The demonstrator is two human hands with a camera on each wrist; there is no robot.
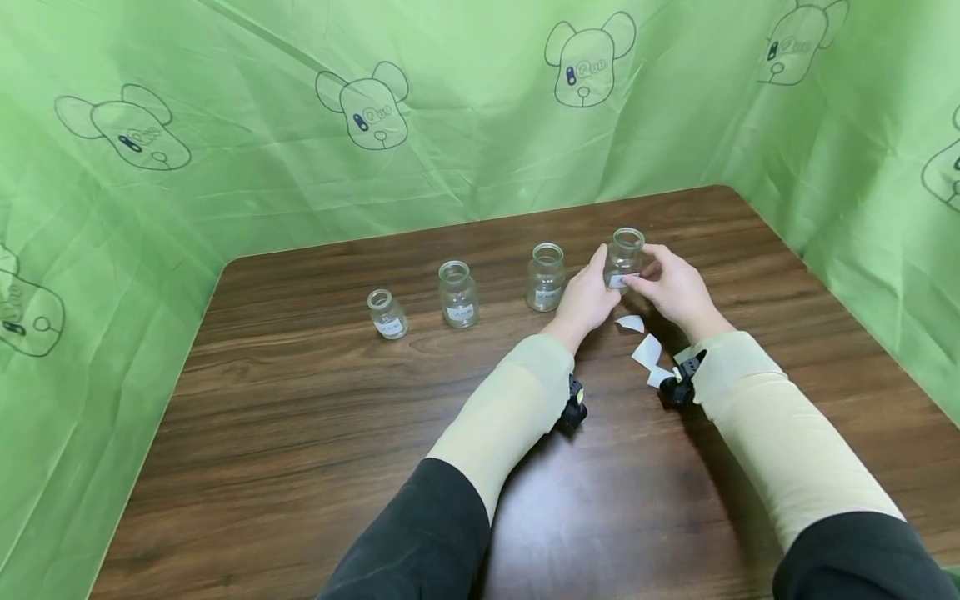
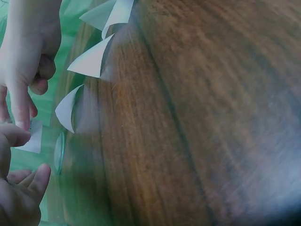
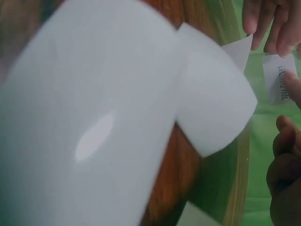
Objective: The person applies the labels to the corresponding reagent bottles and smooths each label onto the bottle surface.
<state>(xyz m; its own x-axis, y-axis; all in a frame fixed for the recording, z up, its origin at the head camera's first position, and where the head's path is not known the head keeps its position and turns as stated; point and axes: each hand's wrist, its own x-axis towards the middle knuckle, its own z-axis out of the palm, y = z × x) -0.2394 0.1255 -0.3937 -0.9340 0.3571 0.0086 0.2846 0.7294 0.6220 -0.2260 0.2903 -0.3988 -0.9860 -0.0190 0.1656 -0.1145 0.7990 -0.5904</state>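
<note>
A clear glass jar [image 1: 628,240] is held between both hands near the table's back right. My left hand [image 1: 587,296] grips its left side. From the right, my right hand [image 1: 677,287] curls its fingers round the glass, thumb on a white label [image 1: 615,281] on the jar's front. Handwriting shows on the label [image 3: 273,75] in the right wrist view, partly covered by fingertips. The jar's round glass base [image 2: 59,153] appears beside the left hand [image 2: 21,197] in the left wrist view.
Leftward stand three more labelled open jars: a neighbouring jar [image 1: 546,279], a taller jar [image 1: 458,296] and a small jar [image 1: 387,315]. Curled white paper pieces [image 1: 647,351] lie below the hands on the wooden table [image 1: 315,433]. Green curtain [image 1: 480,125] surrounds the back and sides.
</note>
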